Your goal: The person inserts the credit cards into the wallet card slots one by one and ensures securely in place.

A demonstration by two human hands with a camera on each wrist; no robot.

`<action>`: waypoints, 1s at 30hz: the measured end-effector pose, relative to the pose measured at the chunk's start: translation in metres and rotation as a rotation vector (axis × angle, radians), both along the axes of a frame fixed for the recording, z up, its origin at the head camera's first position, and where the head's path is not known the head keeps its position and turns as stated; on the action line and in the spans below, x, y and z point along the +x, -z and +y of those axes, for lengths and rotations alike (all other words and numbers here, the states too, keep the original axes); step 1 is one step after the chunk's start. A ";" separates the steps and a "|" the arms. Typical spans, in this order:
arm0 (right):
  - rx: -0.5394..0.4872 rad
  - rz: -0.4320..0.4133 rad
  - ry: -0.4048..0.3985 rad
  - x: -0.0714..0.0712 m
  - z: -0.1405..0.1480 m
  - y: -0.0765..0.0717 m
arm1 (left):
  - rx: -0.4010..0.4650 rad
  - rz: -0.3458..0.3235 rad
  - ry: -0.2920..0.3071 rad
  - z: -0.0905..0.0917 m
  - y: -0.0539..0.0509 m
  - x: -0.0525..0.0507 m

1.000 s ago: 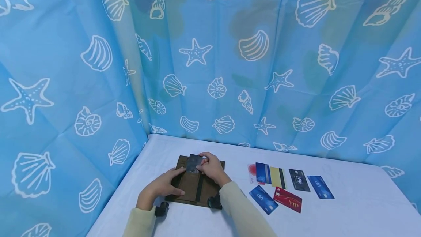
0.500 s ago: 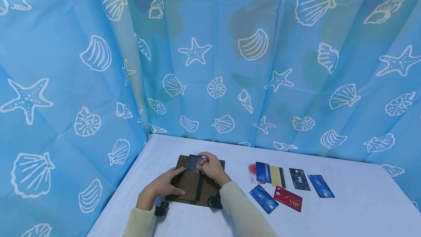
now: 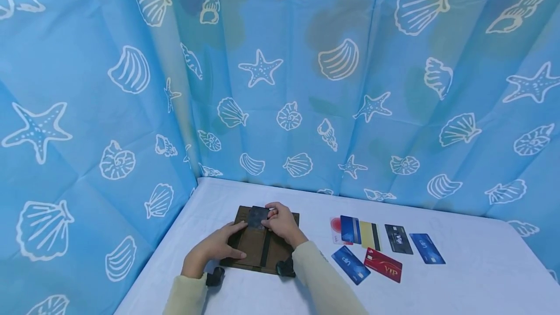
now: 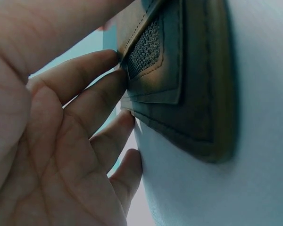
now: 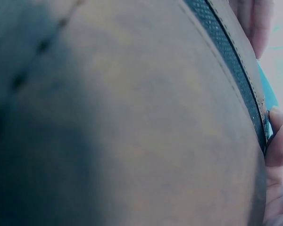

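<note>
A brown leather wallet [image 3: 251,253] lies spread on the white table, a dark strip running along its middle. My right hand [image 3: 282,222] pinches a dark card [image 3: 257,215] between thumb and fingers. The card's lower end is out of sight at the wallet's left panel, and its upper part sticks out at the far side. On that panel rests my left hand [image 3: 214,247], thumb across the leather and fingers stretched toward the far left. In the left wrist view the fingertips of the left hand [image 4: 61,136] touch the wallet's edge near a mesh patch [image 4: 147,49].
Right of the wallet lie several loose cards: a blue striped card [image 3: 349,230] over a white-and-red one, a yellow card [image 3: 369,236], a black VIP card [image 3: 398,238], a red VIP card [image 3: 383,265] and two blue ones. A blue shell-patterned curtain [image 3: 297,86] borders the table.
The dark card has slid slightly toward the near side, so a little less of it sticks out. Both hands stay nearly in place.
</note>
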State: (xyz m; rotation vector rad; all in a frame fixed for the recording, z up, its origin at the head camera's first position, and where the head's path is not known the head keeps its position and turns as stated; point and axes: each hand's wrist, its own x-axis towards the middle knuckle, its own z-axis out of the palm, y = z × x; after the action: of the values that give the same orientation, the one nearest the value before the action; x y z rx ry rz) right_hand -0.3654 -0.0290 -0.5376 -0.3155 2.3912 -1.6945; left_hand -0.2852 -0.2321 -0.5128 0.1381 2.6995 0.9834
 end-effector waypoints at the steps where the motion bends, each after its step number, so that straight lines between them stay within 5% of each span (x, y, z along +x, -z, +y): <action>1: -0.002 -0.004 -0.002 0.000 0.000 0.001 | -0.002 -0.004 -0.001 0.000 0.000 0.000; 30: -0.034 -0.035 -0.029 -0.001 0.003 -0.002 | 0.000 -0.014 0.005 0.000 -0.001 -0.004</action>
State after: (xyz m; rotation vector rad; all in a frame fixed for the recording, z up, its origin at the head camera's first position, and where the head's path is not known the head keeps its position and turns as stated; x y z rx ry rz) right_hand -0.3663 -0.0258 -0.5352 -0.3212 2.3245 -1.7151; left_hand -0.2888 -0.2322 -0.5113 0.1371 2.6855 0.9794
